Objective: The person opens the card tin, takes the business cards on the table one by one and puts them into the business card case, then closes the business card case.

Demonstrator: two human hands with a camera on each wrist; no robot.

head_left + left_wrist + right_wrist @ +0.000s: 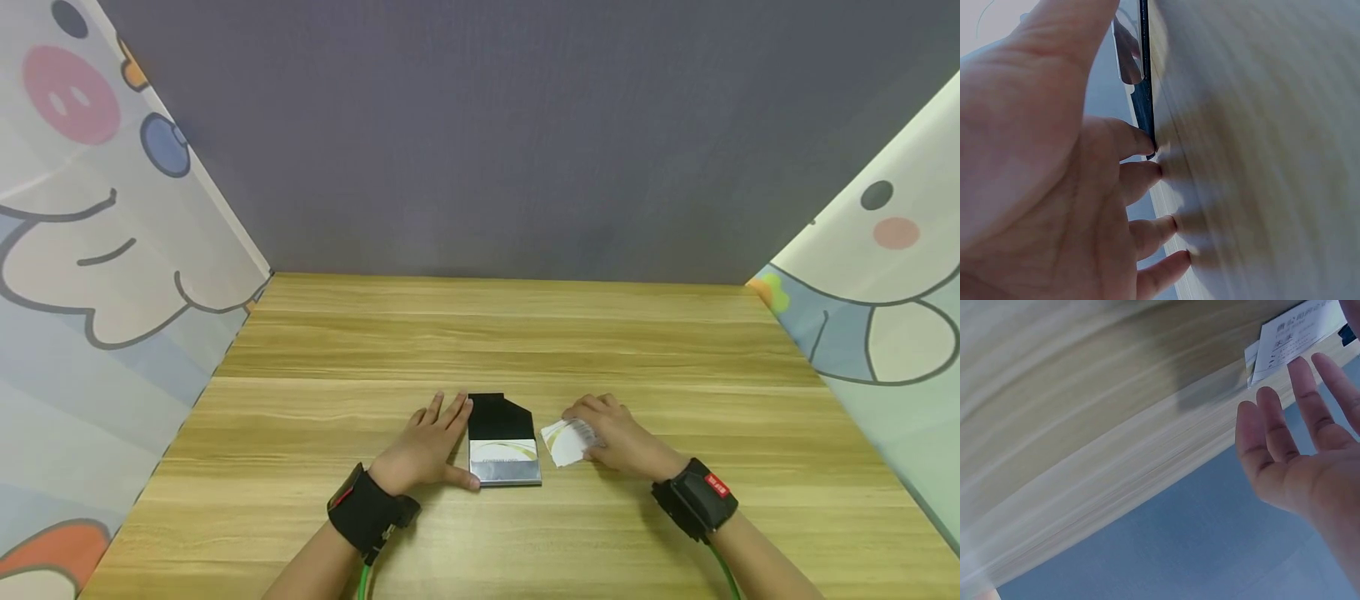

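Note:
A business card case (501,418) lies on the table with its black lid folded back. White cards with a gold curve (502,450) show above its silver front pocket. My left hand (427,450) rests at the case's left side, fingers spread, its thumb at the near left corner. In the left wrist view, fingertips touch the tabletop beside the case's dark edge (1142,106). To the right of the case, my right hand (621,440) pinches a few fanned business cards (564,443) between thumb and fingers. Printed text shows on these cards (1294,340) in the right wrist view.
The wood-grain table (375,333) reaches back to a dark grey panel (480,142). Cartoon-printed sheets (90,225) stand along the left, and another (900,292) on the right. Each wrist wears a black band (697,497) with a green cable.

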